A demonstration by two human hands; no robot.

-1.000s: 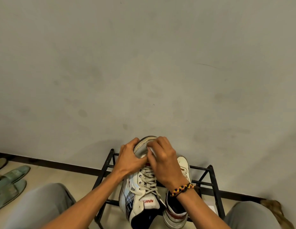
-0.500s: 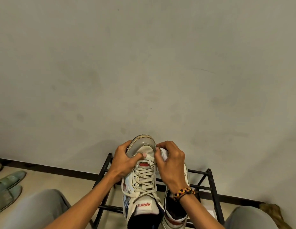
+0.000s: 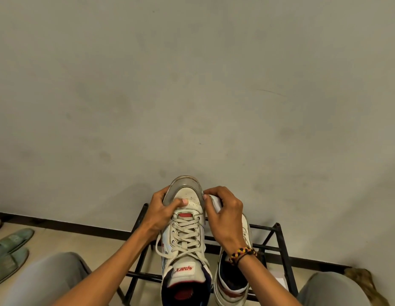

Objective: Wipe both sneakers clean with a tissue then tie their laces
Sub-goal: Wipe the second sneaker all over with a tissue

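A white sneaker [image 3: 185, 235] with cream laces and a red logo on its tongue is tilted toe-up over the black metal rack [image 3: 280, 246]. My left hand [image 3: 164, 212] grips its toe from the left, thumb across the toe cap. My right hand [image 3: 223, 212] presses a folded white tissue [image 3: 215, 203] against the toe's right edge. The second sneaker [image 3: 233, 281] stands on the rack to the right, largely hidden behind my right wrist, laces not visible.
A grey wall fills the upper view, with a dark skirting strip [image 3: 59, 226] at floor level. Green slippers [image 3: 11, 250] lie on the floor at far left. My knees in grey trousers [image 3: 44, 281] frame the rack. A brown cloth-like thing [image 3: 364, 281] lies at lower right.
The sneaker's toe has been uncovered: my right hand with the tissue slid from the top of the toe cap down to its right edge. My left thumb moved onto the toe cap.
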